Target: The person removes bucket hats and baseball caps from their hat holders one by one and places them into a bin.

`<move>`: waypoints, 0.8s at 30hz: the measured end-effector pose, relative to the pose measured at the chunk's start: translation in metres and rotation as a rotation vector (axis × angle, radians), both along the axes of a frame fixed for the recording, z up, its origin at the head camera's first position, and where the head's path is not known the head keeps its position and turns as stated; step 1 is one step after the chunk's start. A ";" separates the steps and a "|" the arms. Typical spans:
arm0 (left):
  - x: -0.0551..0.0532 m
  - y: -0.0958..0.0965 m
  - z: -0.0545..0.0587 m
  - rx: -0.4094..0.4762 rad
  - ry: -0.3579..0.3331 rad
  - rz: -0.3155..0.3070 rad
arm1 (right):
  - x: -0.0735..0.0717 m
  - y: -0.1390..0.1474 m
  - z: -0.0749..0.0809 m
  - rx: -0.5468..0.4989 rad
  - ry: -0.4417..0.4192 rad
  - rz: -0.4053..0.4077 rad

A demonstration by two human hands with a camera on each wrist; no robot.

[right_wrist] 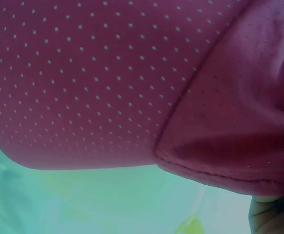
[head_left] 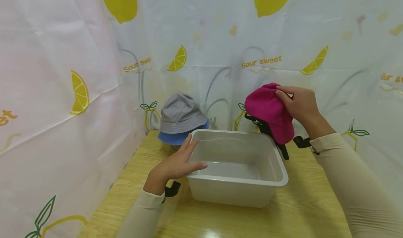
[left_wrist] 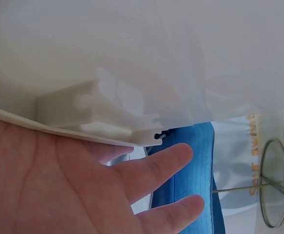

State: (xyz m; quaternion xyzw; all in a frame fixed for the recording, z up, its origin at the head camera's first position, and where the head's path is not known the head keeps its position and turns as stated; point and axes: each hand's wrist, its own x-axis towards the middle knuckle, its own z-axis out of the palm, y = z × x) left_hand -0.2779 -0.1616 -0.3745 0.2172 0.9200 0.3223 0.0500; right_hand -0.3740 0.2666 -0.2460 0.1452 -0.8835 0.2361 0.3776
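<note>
A bright pink cap (head_left: 267,108) with a stitched brim is pinched at its upper right edge by my right hand (head_left: 302,103). It is lifted beside the back right corner of a pale plastic bin (head_left: 233,192). Up close in the right wrist view, the cap (right_wrist: 83,83) shows rows of small dots and a seam, with part of a finger at its edge. My left hand (head_left: 176,166) rests at the bin's left rim, fingers spread and thumb reaching over the inside. In the left wrist view the palm (left_wrist: 49,180) lies along the rim.
A grey bucket hat (head_left: 181,113) sits over a blue hat (head_left: 171,139) behind the bin at left. A thin metal stand with a ring base (left_wrist: 273,185) appears beside the blue hat. Partly behind the cap is a black, strap-like object (head_left: 265,129). Lemon-printed curtains enclose the wooden table (head_left: 126,203).
</note>
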 end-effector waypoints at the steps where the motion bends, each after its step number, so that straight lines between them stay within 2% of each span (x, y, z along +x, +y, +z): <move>1: 0.000 0.000 0.000 0.000 -0.002 0.002 | 0.000 -0.001 0.000 0.000 0.019 0.003; 8: 0.001 0.000 0.000 0.005 0.005 0.003 | 0.005 -0.008 0.004 -0.025 0.093 0.031; 16: 0.001 0.000 0.000 0.014 0.005 -0.004 | 0.012 -0.017 0.009 0.004 0.143 0.063; 24: 0.000 0.001 0.000 0.000 0.024 0.006 | 0.019 -0.031 0.010 0.046 0.158 0.122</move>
